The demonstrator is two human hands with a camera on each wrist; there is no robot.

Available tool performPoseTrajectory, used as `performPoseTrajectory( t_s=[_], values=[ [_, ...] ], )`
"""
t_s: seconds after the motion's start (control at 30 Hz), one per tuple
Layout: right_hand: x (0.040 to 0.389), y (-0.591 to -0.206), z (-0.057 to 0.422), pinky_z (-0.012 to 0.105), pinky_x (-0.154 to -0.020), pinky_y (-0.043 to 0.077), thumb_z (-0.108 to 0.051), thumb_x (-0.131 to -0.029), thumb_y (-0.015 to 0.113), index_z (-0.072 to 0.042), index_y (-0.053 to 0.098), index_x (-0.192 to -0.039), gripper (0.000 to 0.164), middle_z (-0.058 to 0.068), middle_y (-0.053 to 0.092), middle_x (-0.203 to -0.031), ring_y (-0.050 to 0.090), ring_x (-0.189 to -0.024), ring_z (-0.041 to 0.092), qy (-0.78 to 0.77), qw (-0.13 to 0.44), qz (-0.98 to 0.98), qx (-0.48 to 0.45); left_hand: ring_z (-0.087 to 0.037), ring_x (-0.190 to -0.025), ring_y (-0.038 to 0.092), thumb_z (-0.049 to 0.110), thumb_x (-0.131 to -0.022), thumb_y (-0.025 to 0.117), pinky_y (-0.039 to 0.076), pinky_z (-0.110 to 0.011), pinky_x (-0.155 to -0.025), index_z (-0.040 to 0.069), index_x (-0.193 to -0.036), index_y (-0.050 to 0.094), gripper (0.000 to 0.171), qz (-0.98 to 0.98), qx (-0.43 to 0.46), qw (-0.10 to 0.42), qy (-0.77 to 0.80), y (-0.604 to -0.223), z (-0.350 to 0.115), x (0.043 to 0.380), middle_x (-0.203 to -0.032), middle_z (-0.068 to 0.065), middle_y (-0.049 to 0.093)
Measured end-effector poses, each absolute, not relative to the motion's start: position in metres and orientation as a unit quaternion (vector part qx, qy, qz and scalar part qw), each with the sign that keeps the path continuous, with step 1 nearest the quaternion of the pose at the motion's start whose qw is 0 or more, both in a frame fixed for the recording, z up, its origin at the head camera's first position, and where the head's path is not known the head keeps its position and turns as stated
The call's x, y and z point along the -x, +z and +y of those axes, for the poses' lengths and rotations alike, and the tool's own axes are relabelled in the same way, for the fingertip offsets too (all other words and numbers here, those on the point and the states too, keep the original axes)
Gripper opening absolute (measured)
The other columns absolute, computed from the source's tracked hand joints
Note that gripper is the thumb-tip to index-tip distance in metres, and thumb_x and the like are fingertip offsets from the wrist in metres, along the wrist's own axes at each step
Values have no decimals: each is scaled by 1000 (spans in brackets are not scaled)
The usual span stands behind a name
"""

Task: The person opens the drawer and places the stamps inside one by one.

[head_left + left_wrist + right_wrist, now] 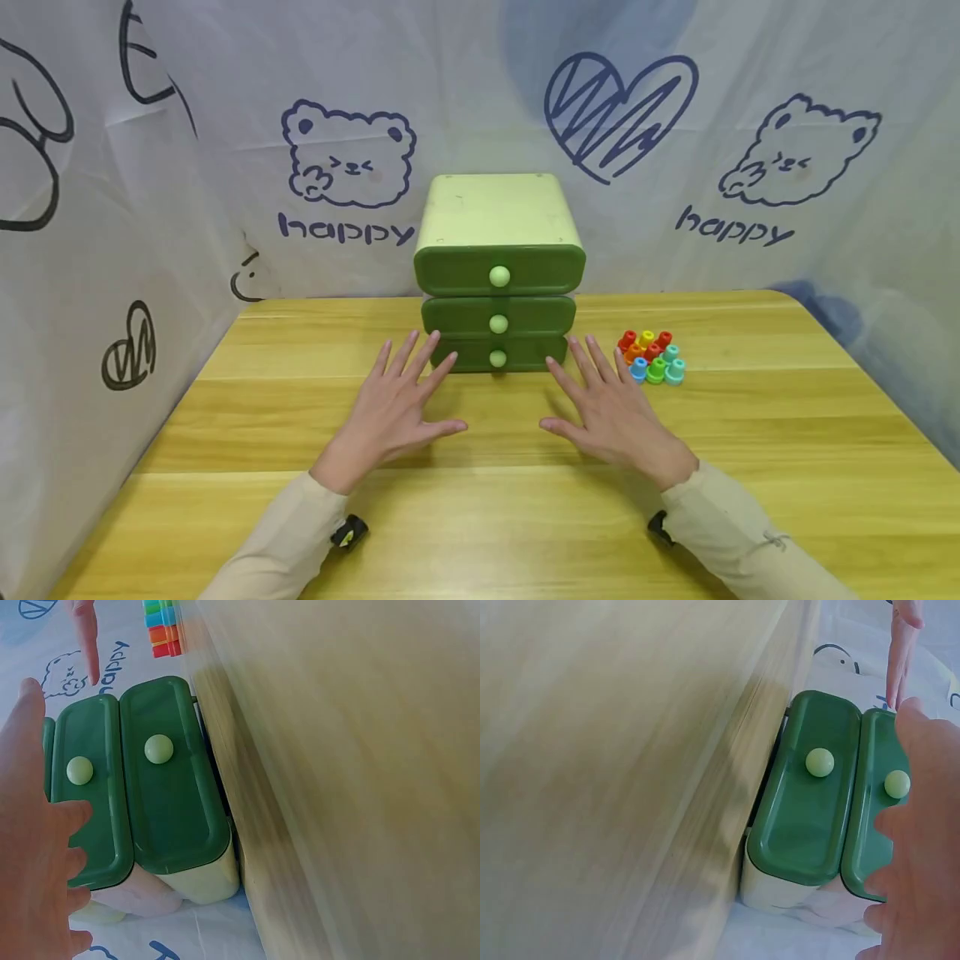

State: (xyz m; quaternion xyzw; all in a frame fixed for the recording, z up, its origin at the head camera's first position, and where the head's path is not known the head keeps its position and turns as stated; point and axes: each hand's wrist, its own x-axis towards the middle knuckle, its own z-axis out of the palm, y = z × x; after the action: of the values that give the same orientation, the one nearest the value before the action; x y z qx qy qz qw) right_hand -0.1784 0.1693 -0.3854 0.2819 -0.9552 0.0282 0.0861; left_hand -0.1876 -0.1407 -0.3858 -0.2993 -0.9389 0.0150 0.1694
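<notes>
Both hands hover over the table with fingers spread and straight, holding nothing. My left hand (392, 408) is in front of the lower left corner of a small drawer cabinet (495, 208). My right hand (611, 412) mirrors it at the lower right corner. The cabinet has a cream top and three green drawers, all closed, each with a round pale knob (499, 277). Beyond the right fingertips stands a cluster of small colored pegs (656, 372) in red, yellow, orange, green and blue. In each wrist view, green drawer fronts (172, 802) (802, 817) show beside the hand.
The wooden table (495, 517) reaches back to a white cloth backdrop (480, 83) with drawn bears, hearts and words. More cloth hangs along the left and right sides. Dark bands (349, 532) sit at both sleeves' cuffs.
</notes>
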Motion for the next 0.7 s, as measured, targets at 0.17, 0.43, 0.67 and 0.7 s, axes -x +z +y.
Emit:
performPoseTrajectory(
  t_s=[0.17, 0.43, 0.67, 0.7],
  values=[
    [178, -383, 170, 60, -114, 7, -65, -92, 43, -11, 29, -153, 82, 24, 12, -156, 5, -143, 41, 28, 71, -958, -277, -38, -142, 17, 84, -79, -1, 15, -58, -114, 14, -148, 41, 107, -943, 296, 155, 14, -383, -142, 187, -156, -17, 23],
    [175, -378, 168, 59, -111, 22, -53, -91, 59, -6, 31, -151, 82, 26, 15, -155, 11, -142, 43, 74, 42, -958, -275, -41, -133, 37, 45, -89, 65, 37, -56, -104, 4, -141, 49, 69, -944, 259, 176, -103, -371, -142, 181, -148, -21, 38],
    [178, -368, 161, 58, -100, 41, -34, -93, 65, 0, 42, -144, 66, 26, 39, -145, 41, -129, 43, 179, 72, -952, -240, -43, -122, 49, 24, -88, 71, 42, -57, -99, -2, -127, 61, 48, -924, 241, 216, -202, -356, -148, 183, -138, -23, 50],
    [178, -366, 159, 57, -100, 41, -33, -93, 65, 0, 43, -143, 64, 26, 41, -144, 43, -127, 43, 194, 76, -949, -236, -43, -122, 48, 23, -88, 71, 42, -57, -99, -3, -126, 61, 47, -925, 234, 214, -211, -355, -149, 184, -138, -23, 49]
  ],
)
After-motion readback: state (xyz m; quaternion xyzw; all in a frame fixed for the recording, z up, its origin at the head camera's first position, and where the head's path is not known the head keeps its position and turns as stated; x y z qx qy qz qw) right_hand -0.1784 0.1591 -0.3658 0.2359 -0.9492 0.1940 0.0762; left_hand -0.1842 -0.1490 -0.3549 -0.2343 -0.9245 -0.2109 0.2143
